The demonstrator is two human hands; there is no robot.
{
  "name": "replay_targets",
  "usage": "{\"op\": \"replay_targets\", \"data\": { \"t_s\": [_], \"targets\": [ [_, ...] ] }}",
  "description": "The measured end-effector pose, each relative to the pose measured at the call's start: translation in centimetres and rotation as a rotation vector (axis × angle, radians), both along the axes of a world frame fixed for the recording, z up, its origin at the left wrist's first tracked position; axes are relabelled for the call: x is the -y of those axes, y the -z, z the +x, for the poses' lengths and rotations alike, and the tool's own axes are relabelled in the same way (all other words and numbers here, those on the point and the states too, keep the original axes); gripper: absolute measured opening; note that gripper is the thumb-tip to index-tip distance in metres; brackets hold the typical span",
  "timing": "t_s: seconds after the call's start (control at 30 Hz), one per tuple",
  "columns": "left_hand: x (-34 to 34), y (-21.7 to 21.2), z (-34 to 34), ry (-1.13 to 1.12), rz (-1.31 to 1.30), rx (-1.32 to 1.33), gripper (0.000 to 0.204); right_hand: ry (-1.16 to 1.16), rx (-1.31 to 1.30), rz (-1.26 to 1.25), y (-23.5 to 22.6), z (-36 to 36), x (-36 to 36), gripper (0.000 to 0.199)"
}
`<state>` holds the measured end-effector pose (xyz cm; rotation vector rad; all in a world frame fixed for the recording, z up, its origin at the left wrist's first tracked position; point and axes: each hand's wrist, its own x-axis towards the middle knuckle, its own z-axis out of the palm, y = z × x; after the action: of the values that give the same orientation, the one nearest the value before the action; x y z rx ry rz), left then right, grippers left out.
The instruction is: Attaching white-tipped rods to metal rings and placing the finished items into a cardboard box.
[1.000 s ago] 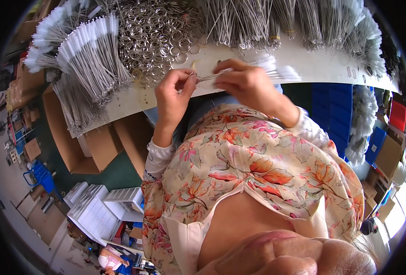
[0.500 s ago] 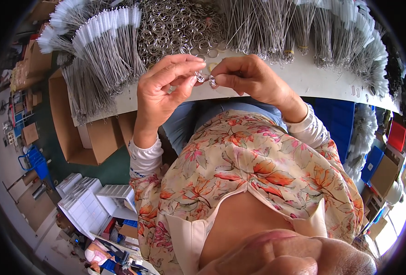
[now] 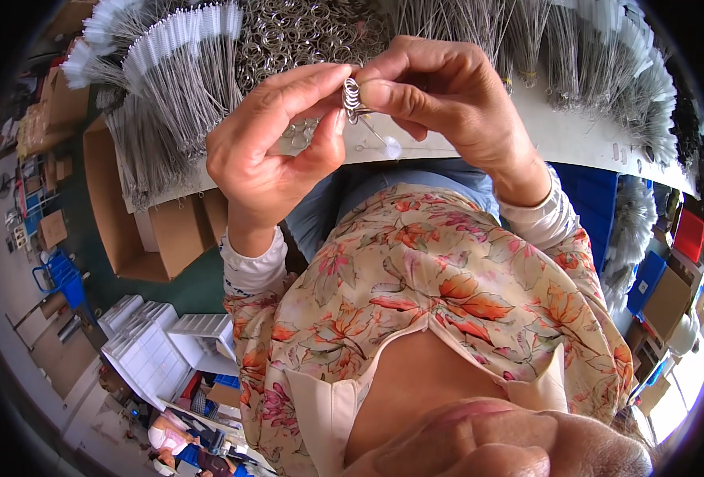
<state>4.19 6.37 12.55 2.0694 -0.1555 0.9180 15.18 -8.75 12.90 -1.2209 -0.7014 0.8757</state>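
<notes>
My left hand (image 3: 276, 147) and my right hand (image 3: 439, 99) are raised close to the camera, fingertips meeting. Together they pinch a small metal key ring (image 3: 352, 97). A thin wire brush (image 3: 380, 139) with a white tip hangs from the ring between the hands. Behind them lies a heap of loose metal rings (image 3: 304, 36) on the white table (image 3: 583, 135). Bundles of thin wire brushes (image 3: 177, 71) with white ends are piled to the left of the heap.
More brush bundles (image 3: 606, 63) cover the table's far and right side. Open cardboard boxes (image 3: 125, 222) stand under the table at left. White plastic crates (image 3: 153, 350) sit on the floor lower left, blue bins (image 3: 646, 270) at right. Another person (image 3: 169, 441) is far below.
Both hands have lifted off the table toward the camera, carrying the ring and brush with them. They now sit closer together, fingertips on the ring.
</notes>
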Motion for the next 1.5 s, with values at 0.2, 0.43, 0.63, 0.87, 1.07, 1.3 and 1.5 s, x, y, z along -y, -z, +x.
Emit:
{"op": "replay_targets", "data": {
  "t_s": [0.2,0.43,0.63,0.87,1.07,1.3,1.5],
  "targets": [
    [-0.5,-1.9,-0.4,0.086,-0.126,-0.276,0.024,0.014,0.157,0.005,0.3,-0.3,0.2,0.012],
    [-1.7,-3.0,-0.4,0.195,-0.133,-0.504,0.015,-0.005,0.126,-0.048,0.1,-0.2,0.3,0.016],
    [-2.1,-2.1,0.0,0.226,-0.140,-0.406,0.024,0.025,0.087,-0.023,-0.1,-0.1,-0.4,0.012],
    [-1.7,-3.5,0.1,0.174,-0.083,-0.477,0.022,0.029,0.215,0.073,1.9,0.3,-0.6,0.010],
    [-1.6,-3.0,0.4,0.184,-0.079,-0.413,0.023,0.122,0.260,0.053,1.3,-0.4,-0.4,0.009],
    [0.1,-4.3,1.2,-0.194,-0.009,-0.290,0.027,0.368,1.101,0.244,6.4,-1.6,3.4,0.022],
    [-3.4,-4.1,0.9,-0.067,-0.109,-0.151,0.027,0.106,1.251,-0.186,13.4,-3.9,2.0,0.027]
  ]
}}
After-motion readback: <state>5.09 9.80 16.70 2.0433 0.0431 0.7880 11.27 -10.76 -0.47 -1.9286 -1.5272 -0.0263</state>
